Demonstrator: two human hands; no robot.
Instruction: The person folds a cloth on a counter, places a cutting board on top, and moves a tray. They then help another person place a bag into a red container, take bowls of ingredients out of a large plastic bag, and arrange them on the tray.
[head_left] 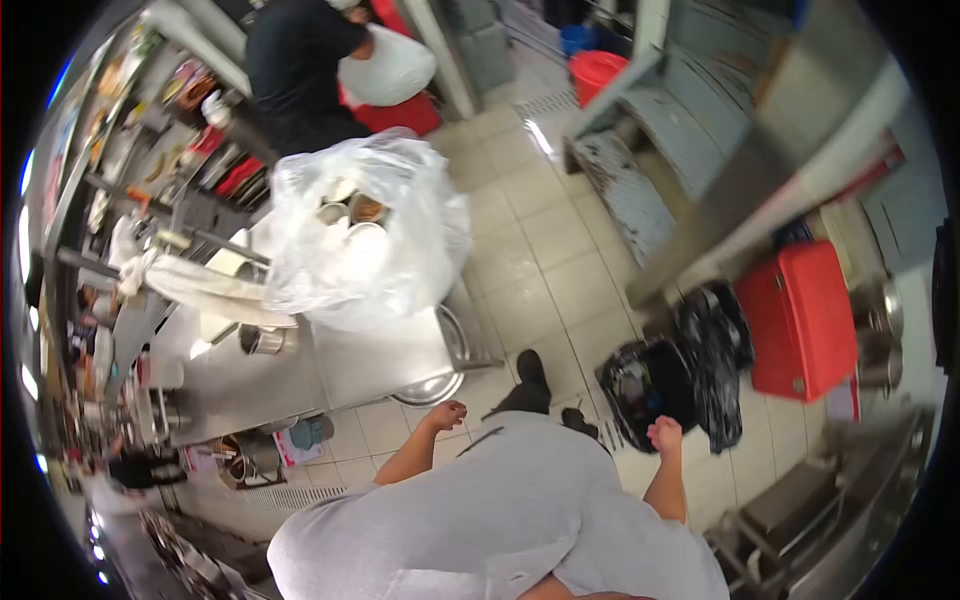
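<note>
My left hand (446, 415) hangs low beside the near end of a steel table (385, 360), its fingers loosely curled with nothing visible in them. On my other side, my right hand (664, 434) is curled too, over the front of a bin lined with a black bag (640, 385), and it appears to hold nothing. A large clear plastic bag (420, 230) stands open on the table, with metal containers and white items inside. Round metal pans (430, 390) show at the table's end.
Ahead on the left, a person in dark clothes (300, 75) handles a white bag (388, 68). A red box (800, 320) stands at the right, behind the black bags. Steel shelving (640, 190) borders the tiled floor (540, 240). A steel cup (262, 340) sits on the table.
</note>
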